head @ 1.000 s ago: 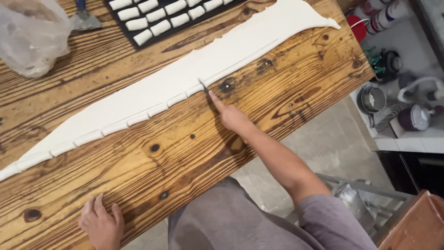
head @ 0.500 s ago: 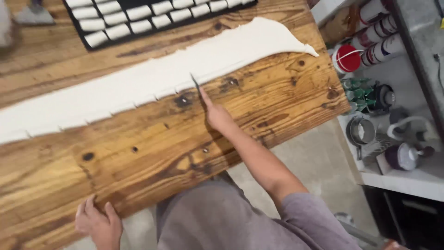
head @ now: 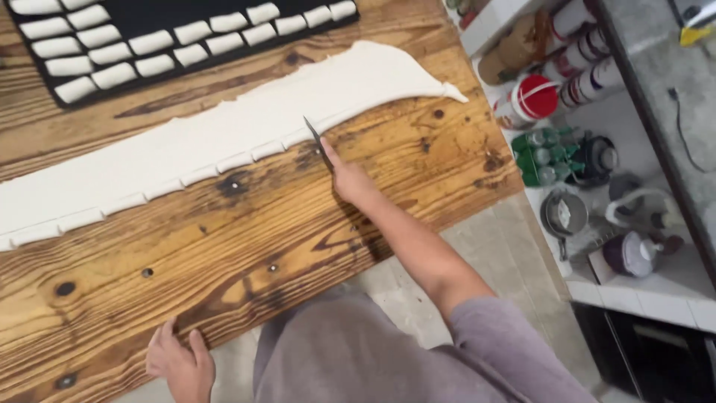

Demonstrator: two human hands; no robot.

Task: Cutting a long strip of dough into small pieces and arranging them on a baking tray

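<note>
Stretching across the wooden table (head: 246, 231), a long strip of rolled white dough (head: 224, 138) serves as the landmark for everything else. The right hand (head: 349, 179) sits just below the strip's near edge, toward its tapered right end, and is closed around a thin knife (head: 317, 138) whose blade tip touches the dough's edge. The index finger seems laid along the back of the blade, probably to steady it and press it straight down. To the left of the blade the near edge is notched at regular steps, a sign of cuts marking off even pieces; to the right of it the edge runs smooth out to the pointed tip.

The left hand (head: 179, 366) lies well apart from the dough, down at the near edge of the table and toward the strip's left half. Its fingers hook over the wood and hold nothing else, likely bracing the body during the long reach. The two hands are therefore far apart, one clamped on the knife at the dough, one resting on the table edge.

Beyond the strip, on its far side, a dark tray (head: 179, 15) carries rows of small dough pieces (head: 153, 46), set close enough for cut pieces to be moved over. Right of the strip's tip, off the table, stands a white shelf (head: 589, 280) with cans and bottles.
</note>
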